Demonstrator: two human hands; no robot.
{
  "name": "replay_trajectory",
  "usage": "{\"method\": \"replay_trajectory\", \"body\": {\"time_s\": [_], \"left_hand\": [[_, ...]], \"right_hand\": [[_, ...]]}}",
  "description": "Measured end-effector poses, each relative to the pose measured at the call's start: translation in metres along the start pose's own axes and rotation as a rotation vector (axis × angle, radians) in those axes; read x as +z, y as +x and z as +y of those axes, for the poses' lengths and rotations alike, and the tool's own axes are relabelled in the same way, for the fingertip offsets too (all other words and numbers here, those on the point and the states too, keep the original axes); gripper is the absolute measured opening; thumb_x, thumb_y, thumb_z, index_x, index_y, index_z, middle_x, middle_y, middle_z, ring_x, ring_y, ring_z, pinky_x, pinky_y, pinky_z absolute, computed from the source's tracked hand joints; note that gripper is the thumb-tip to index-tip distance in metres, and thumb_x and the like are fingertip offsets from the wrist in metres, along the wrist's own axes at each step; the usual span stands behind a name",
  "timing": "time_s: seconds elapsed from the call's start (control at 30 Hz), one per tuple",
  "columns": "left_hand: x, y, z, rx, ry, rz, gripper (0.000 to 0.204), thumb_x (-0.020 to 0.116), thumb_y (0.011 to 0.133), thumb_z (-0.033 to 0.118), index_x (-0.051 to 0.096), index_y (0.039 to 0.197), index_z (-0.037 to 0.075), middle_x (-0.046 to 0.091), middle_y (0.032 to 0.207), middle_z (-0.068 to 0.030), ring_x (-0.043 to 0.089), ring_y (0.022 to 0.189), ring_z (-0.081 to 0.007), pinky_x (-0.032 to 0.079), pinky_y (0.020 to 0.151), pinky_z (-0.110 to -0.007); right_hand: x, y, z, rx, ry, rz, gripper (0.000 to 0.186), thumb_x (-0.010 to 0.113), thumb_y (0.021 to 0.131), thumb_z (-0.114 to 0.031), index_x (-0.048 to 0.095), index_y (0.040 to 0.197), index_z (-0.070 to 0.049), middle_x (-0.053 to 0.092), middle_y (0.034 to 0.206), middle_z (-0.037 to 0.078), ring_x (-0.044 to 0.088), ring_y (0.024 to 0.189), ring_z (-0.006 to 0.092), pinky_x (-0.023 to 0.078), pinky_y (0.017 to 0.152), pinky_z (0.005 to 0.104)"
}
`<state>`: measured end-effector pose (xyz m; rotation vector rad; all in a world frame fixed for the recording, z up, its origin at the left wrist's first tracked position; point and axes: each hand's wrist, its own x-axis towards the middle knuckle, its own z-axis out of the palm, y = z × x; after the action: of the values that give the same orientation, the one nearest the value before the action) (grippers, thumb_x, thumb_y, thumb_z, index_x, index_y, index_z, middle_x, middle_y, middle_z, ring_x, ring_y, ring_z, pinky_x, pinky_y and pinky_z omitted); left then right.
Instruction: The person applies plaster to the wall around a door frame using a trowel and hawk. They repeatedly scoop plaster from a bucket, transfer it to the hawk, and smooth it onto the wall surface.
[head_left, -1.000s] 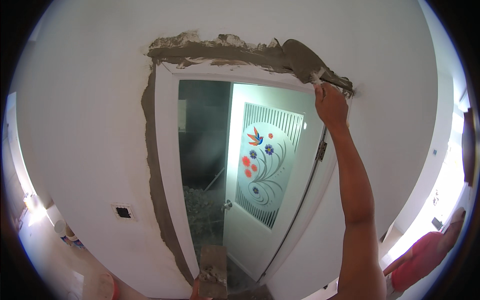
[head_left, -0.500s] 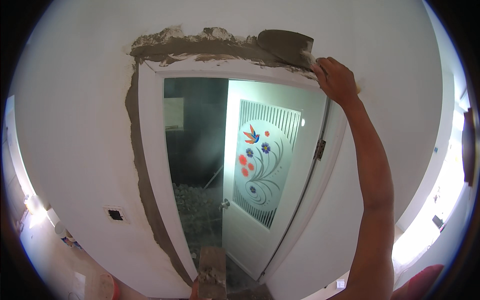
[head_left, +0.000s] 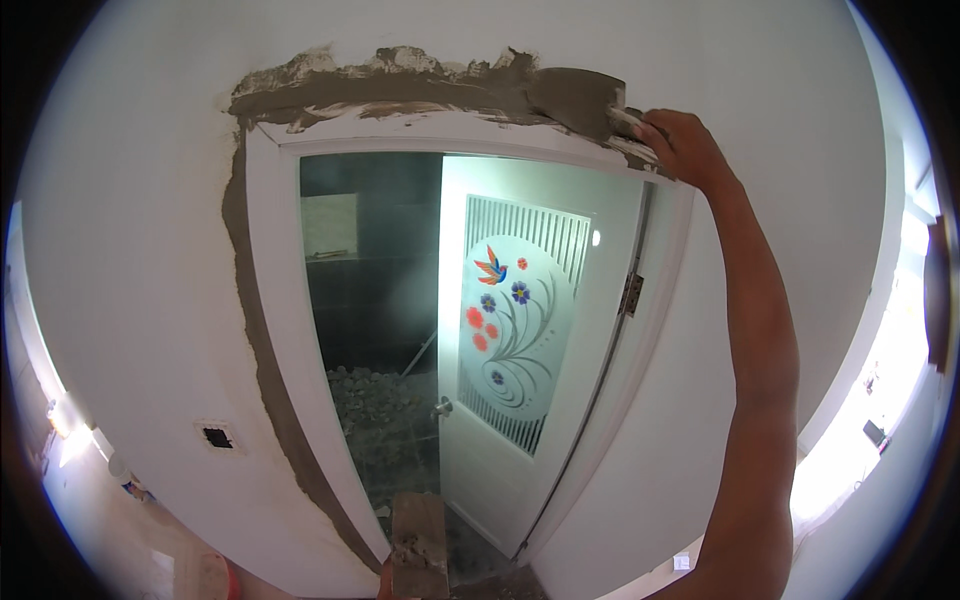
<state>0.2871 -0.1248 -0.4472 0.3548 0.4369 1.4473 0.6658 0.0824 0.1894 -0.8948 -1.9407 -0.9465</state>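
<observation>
Above the upper right part of a white door frame [head_left: 400, 128], my right hand [head_left: 690, 145] is closed round the handle of a plastering trowel [head_left: 578, 98]. The mortar-smeared, round-nosed blade lies against a rough band of wet grey mortar [head_left: 440, 92] that runs along the frame's top. Low in the view, a small rectangular board [head_left: 418, 515] carries a lump of mortar [head_left: 415, 558]. Only a bit of my left hand [head_left: 386, 578] shows, gripping the board's left edge; the rest is cut off or hidden.
A white door [head_left: 490, 470] with a flower-and-bird glass panel stands ajar in the opening. Rubble [head_left: 375, 400] lies in the dark room behind. A wall socket hole [head_left: 216, 436] is left of the frame, and a reddish bucket [head_left: 218, 577] stands on the floor, lower left.
The trowel has slid a little to the right along the band, uncovering a raised ridge of mortar. My view has shifted slightly. The board stays low in front of me.
</observation>
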Motion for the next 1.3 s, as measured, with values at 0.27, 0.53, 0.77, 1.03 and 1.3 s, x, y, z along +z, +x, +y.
{"method": "replay_trajectory", "body": {"time_s": [0.27,0.53,0.77,1.03,1.3], "left_hand": [[0.004,-0.001,-0.002,0.000,0.011,-0.003,0.047,0.057,0.098,0.015,0.045,0.143,0.008,0.060,0.127,-0.0099,0.063,0.108,-0.0211,0.055,0.089,-0.037],[0.007,-0.006,-0.010,0.003,0.007,0.002,0.047,0.058,0.098,0.014,0.045,0.143,0.007,0.061,0.125,-0.0096,0.064,0.106,-0.0201,0.056,0.087,-0.036],[0.006,-0.004,-0.006,-0.012,0.008,-0.002,0.047,0.059,0.097,0.014,0.046,0.142,0.007,0.062,0.124,-0.0093,0.065,0.105,-0.0193,0.056,0.086,-0.035],[0.004,-0.015,0.008,0.031,0.057,-0.046,0.048,0.060,0.097,0.013,0.046,0.142,0.007,0.062,0.123,-0.0089,0.066,0.103,-0.0184,0.057,0.084,-0.034],[0.065,-0.007,0.039,0.024,0.003,-0.177,0.048,0.061,0.097,0.013,0.047,0.142,0.007,0.063,0.122,-0.0085,0.066,0.102,-0.0174,0.058,0.083,-0.033]], "right_hand": [[-0.023,0.022,0.013,0.067,-0.074,0.080,0.032,0.057,0.097,-0.033,0.068,0.095,-0.003,0.067,0.080,0.018,0.062,0.074,0.0379,0.049,0.071,0.0443],[-0.003,0.027,-0.009,-0.006,-0.115,0.109,0.029,0.061,0.096,-0.028,0.068,0.097,0.000,0.065,0.079,0.015,0.058,0.069,0.0301,0.048,0.069,0.0380],[-0.004,-0.012,0.028,0.161,0.173,-0.080,0.035,0.060,0.096,-0.034,0.069,0.093,-0.001,0.064,0.072,0.016,0.056,0.064,0.0259,0.045,0.064,0.0375],[0.010,-0.015,0.061,0.177,-0.023,-0.015,0.032,0.053,0.098,-0.028,0.069,0.102,0.000,0.069,0.094,0.021,0.064,0.088,0.0329,0.050,0.083,0.0408],[-0.003,-0.162,-0.057,0.525,0.421,-0.304,0.039,0.049,0.102,-0.041,0.060,0.106,-0.004,0.051,0.076,0.000,0.047,0.065,0.0087,0.042,0.061,0.0254]]}}
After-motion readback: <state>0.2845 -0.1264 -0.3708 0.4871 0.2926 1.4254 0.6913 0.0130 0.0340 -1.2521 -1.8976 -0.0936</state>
